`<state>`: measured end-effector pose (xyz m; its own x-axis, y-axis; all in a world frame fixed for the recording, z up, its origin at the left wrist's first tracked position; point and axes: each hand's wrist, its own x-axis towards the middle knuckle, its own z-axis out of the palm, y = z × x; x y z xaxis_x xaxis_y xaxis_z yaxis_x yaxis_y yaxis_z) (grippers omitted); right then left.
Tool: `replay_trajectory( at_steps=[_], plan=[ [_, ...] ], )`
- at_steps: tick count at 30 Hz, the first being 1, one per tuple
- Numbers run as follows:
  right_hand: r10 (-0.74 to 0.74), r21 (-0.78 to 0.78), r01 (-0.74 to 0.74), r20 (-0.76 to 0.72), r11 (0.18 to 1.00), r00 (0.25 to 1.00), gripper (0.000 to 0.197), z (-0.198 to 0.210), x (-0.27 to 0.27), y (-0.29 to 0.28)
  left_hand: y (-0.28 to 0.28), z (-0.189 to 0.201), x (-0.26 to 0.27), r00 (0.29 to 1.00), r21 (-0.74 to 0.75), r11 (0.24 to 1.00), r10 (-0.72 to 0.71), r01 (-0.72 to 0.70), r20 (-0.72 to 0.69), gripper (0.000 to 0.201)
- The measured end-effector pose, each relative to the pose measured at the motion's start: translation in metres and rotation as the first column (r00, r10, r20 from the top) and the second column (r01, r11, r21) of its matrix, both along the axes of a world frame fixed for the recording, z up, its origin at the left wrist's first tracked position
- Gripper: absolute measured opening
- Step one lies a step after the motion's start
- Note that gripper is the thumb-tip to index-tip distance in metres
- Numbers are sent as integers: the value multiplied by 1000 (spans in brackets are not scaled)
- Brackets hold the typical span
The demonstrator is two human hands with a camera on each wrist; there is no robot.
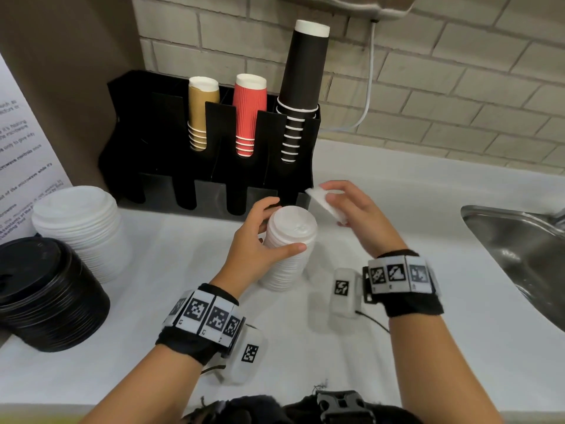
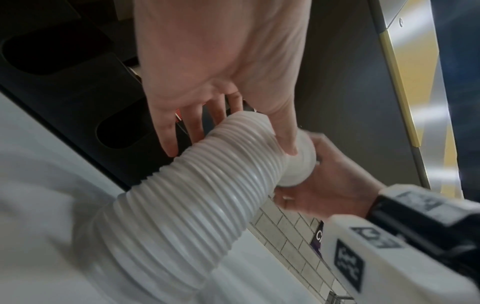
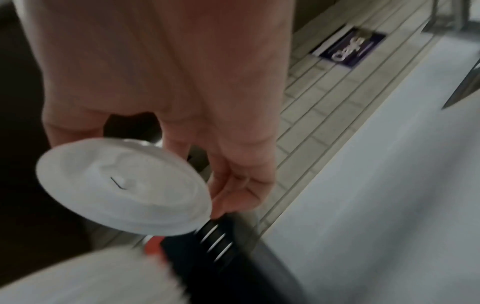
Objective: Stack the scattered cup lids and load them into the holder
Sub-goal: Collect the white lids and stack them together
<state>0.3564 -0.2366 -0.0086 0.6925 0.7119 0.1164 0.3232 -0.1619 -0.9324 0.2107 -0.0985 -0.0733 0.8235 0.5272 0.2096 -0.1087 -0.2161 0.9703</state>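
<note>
We are seeing a white counter carrying a black cup holder at upper left, white lid stacks at left and centre, and a black lid stack lower left.

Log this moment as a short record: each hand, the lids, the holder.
left hand: grips the white lid stack standing on the counter
right hand: holds a single lid, tilted, above and right of the stack
holder: black, behind the stack; three slots hold cups
other lids: white pile and black pile at left
</note>
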Motion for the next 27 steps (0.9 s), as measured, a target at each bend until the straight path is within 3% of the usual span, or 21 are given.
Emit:
replay_trajectory(
  at_steps=[4,7,16,19,22,25,27],
  plan=[
    [56,-1,-57,197,998,979,17,-7,-24,17,-2,0,-1,1000,-37,999,3,-3,-16,113],
    [78,-55,-67,252,996,965,22,-13,-30,23,-2,-2,-1,1000,-53,999,10,-11,-21,123],
    [118,-41,-111,270,993,956,33,-20,-33,21,-2,-4,-2,999,-63,998,24,-26,-43,119],
    [138,-32,-135,287,990,948,40,-21,-32,17,7,-2,-6,976,-26,998,-65,60,-208,106],
    [156,-41,-151,290,988,944,44,-19,-30,14,18,4,-14,872,-122,975,-222,187,-436,102],
    [191,-69,-178,286,981,939,43,-16,-29,14,21,6,-15,802,-186,960,-276,208,-529,101],
    [210,-121,-182,286,976,935,44,-16,-28,14,18,5,-13,792,-216,956,-285,197,-540,93]
  ],
)
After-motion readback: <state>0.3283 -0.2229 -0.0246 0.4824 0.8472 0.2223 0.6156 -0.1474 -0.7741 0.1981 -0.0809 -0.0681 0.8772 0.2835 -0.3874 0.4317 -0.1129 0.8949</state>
